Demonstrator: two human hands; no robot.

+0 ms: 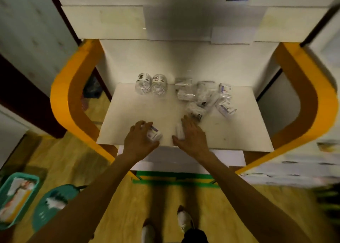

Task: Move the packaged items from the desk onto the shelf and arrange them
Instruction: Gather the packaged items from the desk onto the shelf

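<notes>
Packaged items, two in hand, the rest loose on the white shelf board. Entry taken from beside the person.

Left hand: fingers curled over a small white packet with a purple-edged label, thumb under its near end; the packet sits close to the board's front edge. Whether it is lifted or resting on the board cannot be told.

Right hand: fingers nearly flat and spread, palm down over a small white roll-shaped packet that shows at the thumb side. It looks a loose cover, not a firm grip.

Risks, as judged:
- Both packets lie near the front lip; a push toward the wrist could tip either onto the floor.
- The flat right hand may roll its packet sideways into the left one.
- Clear wrap looks slippery; a light pinch may slide off.

Beyond the right fingertips: a heap of clear-wrapped packets, overlapping, some with purple labels, some with dark tags, not squared up. Beyond the left fingertips, well apart, two clear jars lie side by side against the back panel, touching.

Appearance: small, pale, glossy, print too blurred to read.
</notes>
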